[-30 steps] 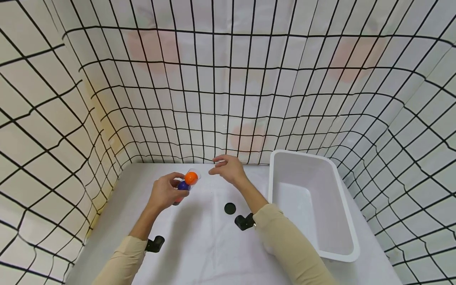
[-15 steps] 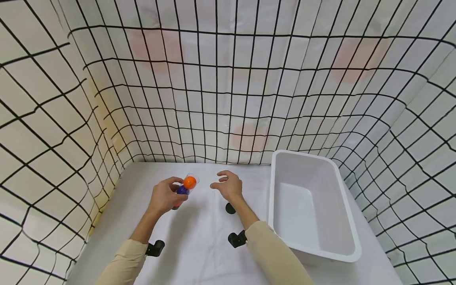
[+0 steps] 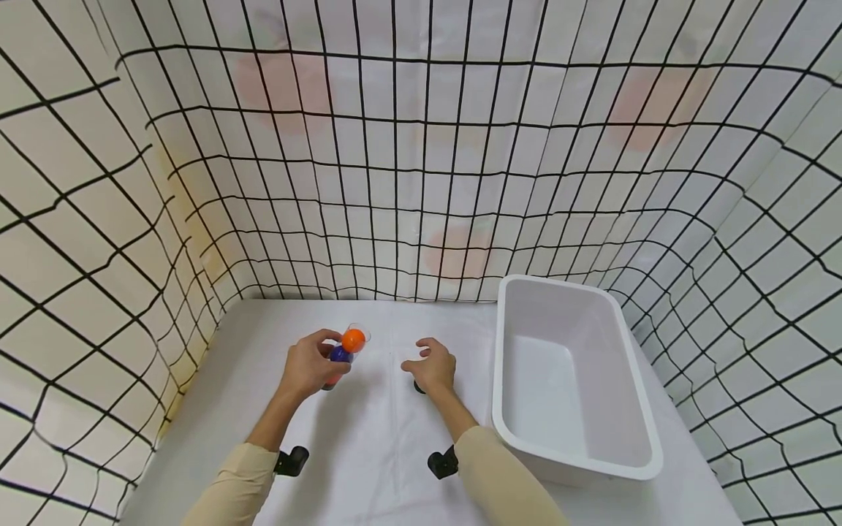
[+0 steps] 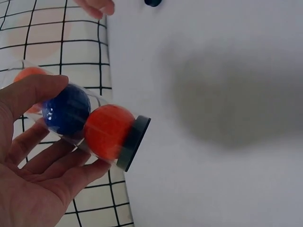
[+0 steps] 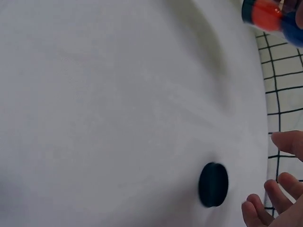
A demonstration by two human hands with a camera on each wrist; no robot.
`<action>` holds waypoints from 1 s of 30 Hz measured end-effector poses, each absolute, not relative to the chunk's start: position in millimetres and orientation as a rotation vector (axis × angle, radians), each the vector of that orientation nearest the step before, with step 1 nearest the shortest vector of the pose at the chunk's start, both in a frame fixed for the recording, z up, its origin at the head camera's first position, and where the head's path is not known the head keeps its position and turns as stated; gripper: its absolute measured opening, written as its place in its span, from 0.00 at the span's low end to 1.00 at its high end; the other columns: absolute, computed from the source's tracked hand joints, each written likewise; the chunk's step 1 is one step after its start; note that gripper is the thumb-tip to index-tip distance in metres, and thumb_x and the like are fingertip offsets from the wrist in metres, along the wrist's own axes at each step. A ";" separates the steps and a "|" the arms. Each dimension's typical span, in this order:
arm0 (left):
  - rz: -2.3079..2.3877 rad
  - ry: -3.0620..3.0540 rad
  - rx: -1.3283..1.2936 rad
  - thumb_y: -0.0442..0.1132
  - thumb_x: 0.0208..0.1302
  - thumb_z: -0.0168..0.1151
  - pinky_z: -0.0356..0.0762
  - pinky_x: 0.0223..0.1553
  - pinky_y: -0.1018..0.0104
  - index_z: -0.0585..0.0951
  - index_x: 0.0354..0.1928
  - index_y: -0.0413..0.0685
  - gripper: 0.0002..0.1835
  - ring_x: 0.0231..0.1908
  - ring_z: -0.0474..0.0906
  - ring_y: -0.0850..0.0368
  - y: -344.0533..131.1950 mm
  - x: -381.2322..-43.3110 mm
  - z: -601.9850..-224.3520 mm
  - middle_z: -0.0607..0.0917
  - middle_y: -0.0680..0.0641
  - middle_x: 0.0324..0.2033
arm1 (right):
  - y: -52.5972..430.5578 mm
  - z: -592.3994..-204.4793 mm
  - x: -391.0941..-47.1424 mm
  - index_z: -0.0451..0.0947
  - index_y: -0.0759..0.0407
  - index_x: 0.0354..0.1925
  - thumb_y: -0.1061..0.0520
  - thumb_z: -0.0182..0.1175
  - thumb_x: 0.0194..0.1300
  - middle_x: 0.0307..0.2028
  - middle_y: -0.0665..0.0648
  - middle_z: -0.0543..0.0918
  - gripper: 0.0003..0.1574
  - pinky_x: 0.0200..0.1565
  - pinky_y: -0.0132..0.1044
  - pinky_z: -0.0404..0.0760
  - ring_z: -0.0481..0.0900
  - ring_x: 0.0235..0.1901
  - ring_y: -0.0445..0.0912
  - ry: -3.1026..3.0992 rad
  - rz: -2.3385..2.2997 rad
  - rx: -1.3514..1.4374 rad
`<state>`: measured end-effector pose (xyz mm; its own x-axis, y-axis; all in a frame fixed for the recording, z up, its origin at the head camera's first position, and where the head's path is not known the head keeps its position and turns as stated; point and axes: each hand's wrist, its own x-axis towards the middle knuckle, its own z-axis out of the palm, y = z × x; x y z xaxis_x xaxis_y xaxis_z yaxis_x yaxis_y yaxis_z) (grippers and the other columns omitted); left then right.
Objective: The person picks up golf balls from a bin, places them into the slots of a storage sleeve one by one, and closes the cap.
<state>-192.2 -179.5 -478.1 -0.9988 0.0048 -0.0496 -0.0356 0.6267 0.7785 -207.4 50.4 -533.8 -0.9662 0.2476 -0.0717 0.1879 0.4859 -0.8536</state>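
My left hand [image 3: 308,367] grips a clear plastic tube [image 4: 96,100], tilted above the white surface. Inside it sit an orange ball [image 3: 353,340] toward the uncapped end, a blue ball [image 4: 67,109] in the middle and a red-orange ball [image 4: 109,132] against a dark green cap [image 4: 134,143]. The thumb lies over the tube beside the blue ball, with fingers curled beneath. My right hand [image 3: 435,367] hovers with fingers loosely bent and nothing between them. Close by it, a loose dark round cap [image 5: 213,184] lies on the surface, mostly hidden by that hand in the head view.
A white plastic bin [image 3: 498,365] stands to the right, near my right forearm. Black netting [image 3: 421,175] encloses the white table [image 3: 375,467] at the back and both sides. Black camera mounts [image 3: 292,461] stick out at both wrists.
My right hand has drawn back from near the tube's uncapped end toward me, and now partly covers the loose cap. The left hand holds the tube slightly lower.
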 end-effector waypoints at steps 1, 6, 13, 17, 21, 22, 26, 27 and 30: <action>1.338 2.788 -0.028 0.37 0.54 0.75 0.87 0.38 0.47 0.81 0.57 0.44 0.26 0.44 0.86 0.38 -179.1 -192.0 -478.6 0.87 0.32 0.48 | 52.4 -536.5 -206.9 0.83 0.59 0.51 0.60 0.77 0.47 0.47 0.64 0.86 0.29 0.45 0.49 0.78 0.73 0.51 0.59 -2.658 1.515 -0.399; 1.343 2.786 -0.025 0.36 0.54 0.74 0.87 0.39 0.47 0.80 0.57 0.43 0.26 0.44 0.86 0.38 -177.2 -192.1 -481.1 0.87 0.32 0.48 | 62.0 -548.7 -204.0 0.83 0.61 0.51 0.61 0.78 0.46 0.46 0.65 0.86 0.31 0.47 0.50 0.78 0.74 0.52 0.60 -2.686 1.495 -0.422; 1.334 2.789 -0.022 0.37 0.53 0.75 0.87 0.42 0.46 0.81 0.56 0.43 0.27 0.43 0.86 0.40 -173.3 -193.8 -481.3 0.87 0.32 0.47 | 70.7 -560.9 -201.8 0.84 0.62 0.50 0.61 0.78 0.45 0.45 0.65 0.87 0.31 0.49 0.50 0.78 0.75 0.50 0.60 -2.754 1.433 -0.445; 1.328 2.790 -0.027 0.37 0.53 0.76 0.87 0.43 0.45 0.81 0.56 0.43 0.27 0.43 0.86 0.40 -172.1 -194.3 -482.9 0.87 0.32 0.47 | 73.4 -562.9 -201.7 0.84 0.62 0.49 0.61 0.78 0.43 0.43 0.63 0.87 0.31 0.49 0.50 0.78 0.77 0.48 0.58 -2.799 1.402 -0.403; 1.324 2.785 -0.030 0.37 0.53 0.76 0.87 0.42 0.46 0.81 0.56 0.43 0.27 0.43 0.87 0.40 -170.9 -194.8 -484.8 0.87 0.32 0.47 | 74.5 -565.9 -202.3 0.84 0.63 0.46 0.63 0.79 0.39 0.41 0.62 0.86 0.30 0.49 0.49 0.79 0.79 0.45 0.57 -2.864 1.339 -0.348; 1.325 2.784 -0.029 0.36 0.53 0.75 0.87 0.42 0.46 0.81 0.56 0.43 0.27 0.43 0.87 0.40 -170.5 -194.7 -484.8 0.87 0.32 0.47 | 74.6 -567.0 -202.4 0.84 0.63 0.45 0.63 0.79 0.38 0.40 0.61 0.86 0.30 0.49 0.48 0.79 0.79 0.45 0.56 -2.878 1.317 -0.338; 1.314 2.790 -0.028 0.36 0.53 0.76 0.87 0.42 0.46 0.81 0.56 0.43 0.27 0.43 0.87 0.40 -168.9 -195.0 -484.8 0.88 0.33 0.47 | 74.6 -571.8 -203.8 0.84 0.61 0.43 0.67 0.78 0.35 0.39 0.60 0.84 0.30 0.48 0.47 0.80 0.79 0.43 0.55 -2.897 1.262 -0.327; 1.312 2.792 -0.028 0.36 0.52 0.76 0.87 0.42 0.46 0.81 0.56 0.43 0.27 0.43 0.87 0.40 -168.7 -194.9 -484.8 0.88 0.33 0.47 | 74.6 -572.7 -204.3 0.84 0.61 0.42 0.67 0.78 0.35 0.38 0.60 0.84 0.29 0.47 0.47 0.80 0.78 0.43 0.55 -2.893 1.256 -0.329; 1.305 2.795 -0.025 0.37 0.53 0.76 0.87 0.43 0.46 0.80 0.56 0.43 0.27 0.44 0.86 0.39 -168.4 -194.9 -484.7 0.87 0.32 0.47 | 74.2 -574.7 -206.1 0.85 0.60 0.40 0.67 0.76 0.34 0.37 0.59 0.84 0.27 0.47 0.46 0.79 0.78 0.42 0.54 -2.882 1.248 -0.337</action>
